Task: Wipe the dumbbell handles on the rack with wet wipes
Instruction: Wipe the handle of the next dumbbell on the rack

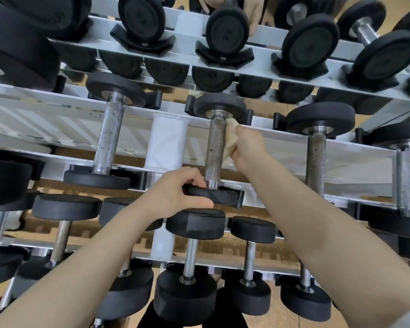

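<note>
Knurled steel dumbbell handle (214, 150) being wiped.
Right hand (247, 147) is clutching a crumpled cream wet wipe (231, 136) against it; left hand (175, 192) is gripping the near black rubber dumbbell head (213, 195).

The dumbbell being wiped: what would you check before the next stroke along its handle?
1. Wipe pressed against the handle: ok.
2. Right hand holds the wipe firmly: ok.
3. Left hand grips the near weight to steady the dumbbell: ok.
4. Far weight seated in its cradle on the rack: ok.
5. Wipe wet enough: cannot tell.
6. Back of the handle already wiped: cannot tell.
</note>
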`<action>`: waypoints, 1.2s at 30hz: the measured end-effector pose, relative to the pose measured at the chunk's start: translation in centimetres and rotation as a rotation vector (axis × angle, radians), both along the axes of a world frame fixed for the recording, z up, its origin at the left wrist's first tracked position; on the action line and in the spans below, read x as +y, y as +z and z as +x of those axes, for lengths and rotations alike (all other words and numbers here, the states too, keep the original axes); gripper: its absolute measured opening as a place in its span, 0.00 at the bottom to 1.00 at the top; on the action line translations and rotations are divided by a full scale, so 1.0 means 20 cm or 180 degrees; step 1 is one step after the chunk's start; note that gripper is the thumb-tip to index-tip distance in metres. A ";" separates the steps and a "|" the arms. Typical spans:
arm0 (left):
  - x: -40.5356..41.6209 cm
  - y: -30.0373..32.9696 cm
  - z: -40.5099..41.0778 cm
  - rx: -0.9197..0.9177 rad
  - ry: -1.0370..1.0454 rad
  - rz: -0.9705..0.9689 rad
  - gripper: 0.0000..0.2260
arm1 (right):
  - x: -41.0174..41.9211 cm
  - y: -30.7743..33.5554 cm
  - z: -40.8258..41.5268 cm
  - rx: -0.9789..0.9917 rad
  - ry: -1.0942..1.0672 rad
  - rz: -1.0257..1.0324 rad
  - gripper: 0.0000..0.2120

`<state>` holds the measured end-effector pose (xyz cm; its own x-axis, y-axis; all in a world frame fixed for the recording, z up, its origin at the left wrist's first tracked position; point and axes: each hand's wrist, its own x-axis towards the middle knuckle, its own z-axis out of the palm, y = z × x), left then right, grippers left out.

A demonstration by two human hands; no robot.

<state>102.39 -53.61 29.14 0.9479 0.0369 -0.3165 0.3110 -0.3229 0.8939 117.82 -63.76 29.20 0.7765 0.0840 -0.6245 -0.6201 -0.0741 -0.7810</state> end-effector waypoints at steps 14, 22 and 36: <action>0.02 0.00 0.00 0.0142 -0.0121 -0.0057 0.10 | -0.25 -0.02 -0.09 0.0666 0.0943 0.0816 0.11; 0.02 -0.01 0.01 0.0224 -0.0191 -0.0042 0.11 | -0.29 0.07 -0.17 -0.0094 0.2804 -0.0097 0.13; 0.00 -0.03 -0.01 0.0315 0.0441 -0.0282 0.32 | -0.17 0.06 -0.25 -0.0194 0.1445 0.0432 0.10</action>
<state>102.27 -53.54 28.56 0.8998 0.1328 -0.4157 0.4348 -0.1923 0.8797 112.74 -67.18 30.42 0.6773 0.5009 -0.5388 -0.5013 -0.2218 -0.8364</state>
